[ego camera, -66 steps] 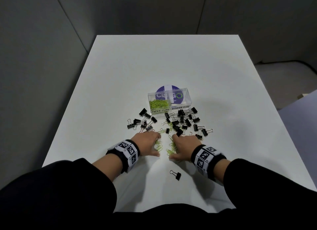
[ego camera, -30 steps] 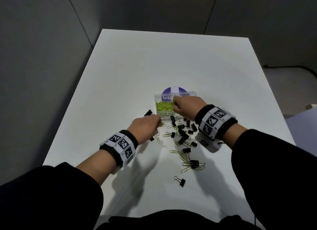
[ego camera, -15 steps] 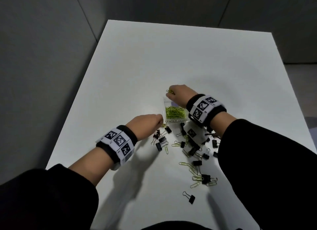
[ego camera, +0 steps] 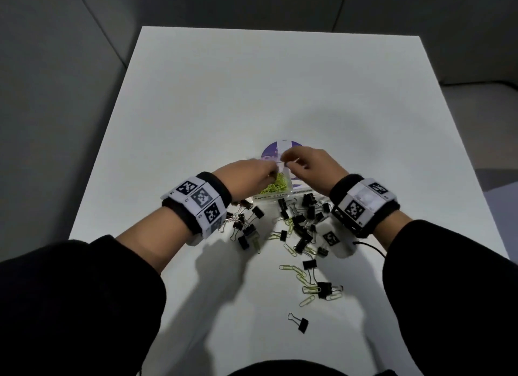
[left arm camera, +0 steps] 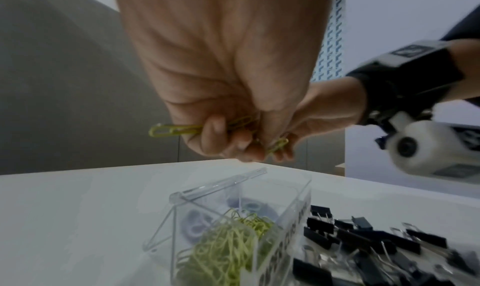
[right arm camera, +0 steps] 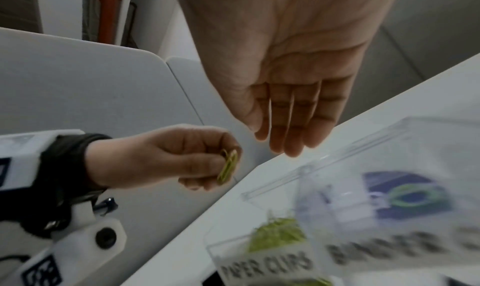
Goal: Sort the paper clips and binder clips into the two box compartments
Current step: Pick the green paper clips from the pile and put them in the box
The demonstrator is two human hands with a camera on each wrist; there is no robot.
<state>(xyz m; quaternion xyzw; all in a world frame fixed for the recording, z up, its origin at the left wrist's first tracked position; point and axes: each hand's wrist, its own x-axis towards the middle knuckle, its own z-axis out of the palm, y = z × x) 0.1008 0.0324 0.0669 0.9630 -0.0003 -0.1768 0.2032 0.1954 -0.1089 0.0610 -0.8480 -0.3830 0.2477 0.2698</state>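
Note:
A clear two-compartment box (ego camera: 273,203) stands mid-table, its left part, labelled PAPER CLIPS (right arm camera: 265,265), holding a heap of yellow-green paper clips (ego camera: 276,186) (left arm camera: 228,247). My left hand (ego camera: 270,174) (left arm camera: 241,144) hovers just above that compartment and grips a few paper clips (left arm camera: 176,129) (right arm camera: 228,167) in curled fingers. My right hand (ego camera: 288,162) (right arm camera: 285,142) hangs over the box's far side, fingers straight, nothing in it. Black binder clips (ego camera: 305,221) (left arm camera: 363,241) lie scattered in front of the box.
Loose paper clips (ego camera: 294,269) trail toward me among the binder clips; one binder clip (ego camera: 301,324) lies alone nearest me. Another cluster of binder clips (ego camera: 246,227) sits under my left wrist. A purple round label (ego camera: 276,148) shows behind the box. The white table (ego camera: 252,81) stretches beyond.
My left hand has risen from the table in front of the box to above the paper clip compartment. My right hand, which pinched a paper clip over the box, now has straight, empty fingers.

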